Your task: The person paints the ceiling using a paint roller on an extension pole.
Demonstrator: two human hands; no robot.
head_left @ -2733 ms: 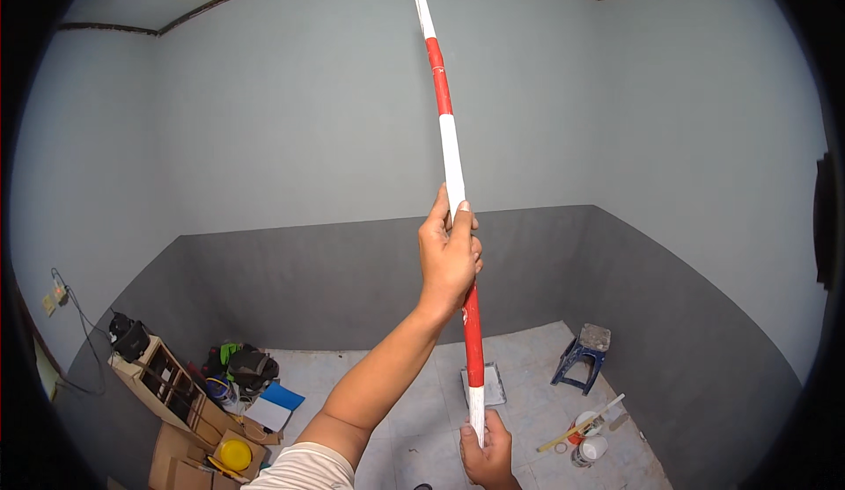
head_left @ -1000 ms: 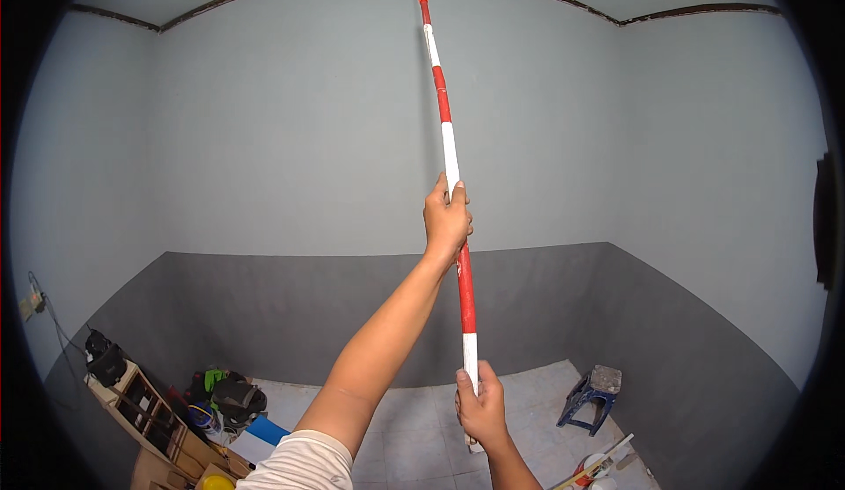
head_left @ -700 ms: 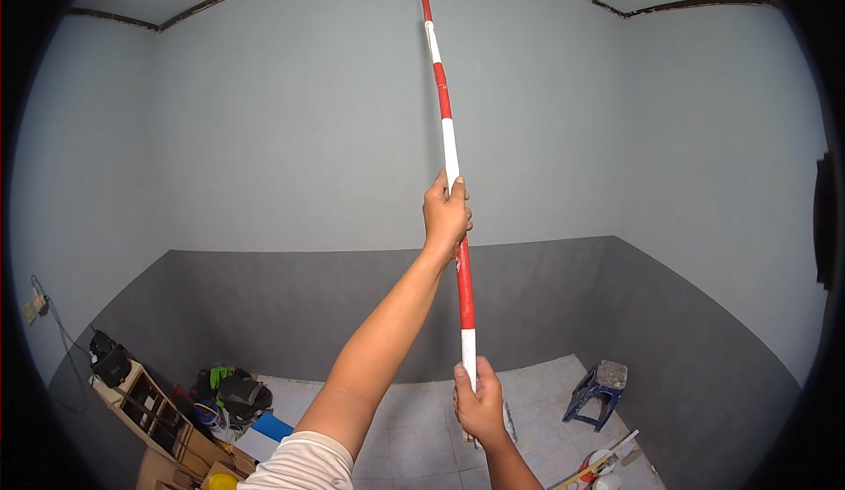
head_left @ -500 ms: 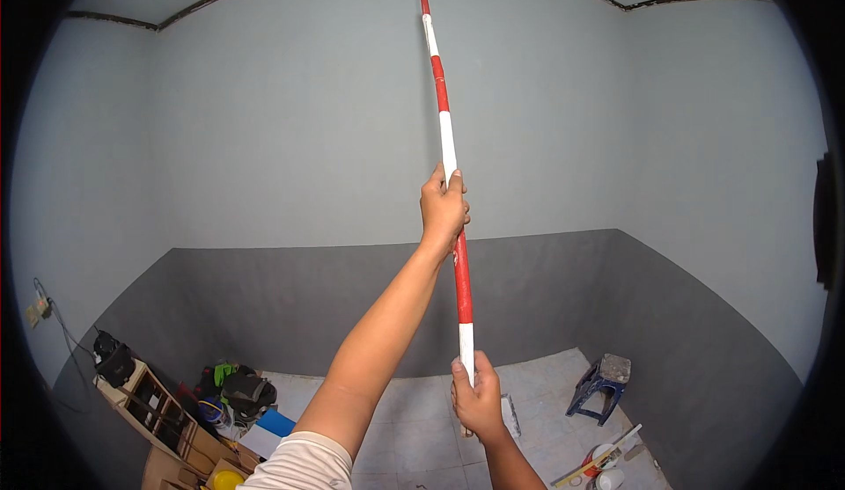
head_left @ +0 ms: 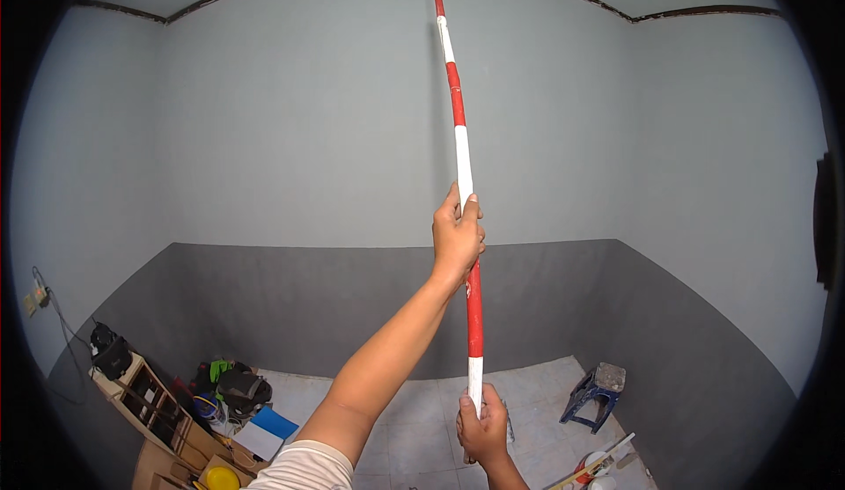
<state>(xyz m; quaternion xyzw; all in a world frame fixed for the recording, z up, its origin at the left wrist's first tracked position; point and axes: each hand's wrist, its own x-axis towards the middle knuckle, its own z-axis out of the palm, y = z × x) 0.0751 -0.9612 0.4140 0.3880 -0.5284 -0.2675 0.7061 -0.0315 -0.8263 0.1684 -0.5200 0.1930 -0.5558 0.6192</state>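
Head camera shows your left hand (head_left: 457,239) closed around the striped pole (head_left: 464,160) partway up and your right hand (head_left: 483,428) gripping near its lower end, spaced presumably for steady leverage, since its tip stands high near the back wall (head_left: 308,112)'s top edge.

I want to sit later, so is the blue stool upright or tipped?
Upright: the blue stool stands on its legs on the floor, seat uppermost.

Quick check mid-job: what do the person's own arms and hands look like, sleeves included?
The left sleeve is off-white and short, with lines that may be stripes or folds. The left hand and right hand are bare; no gloves or watches show. Any right sleeve is out of view.
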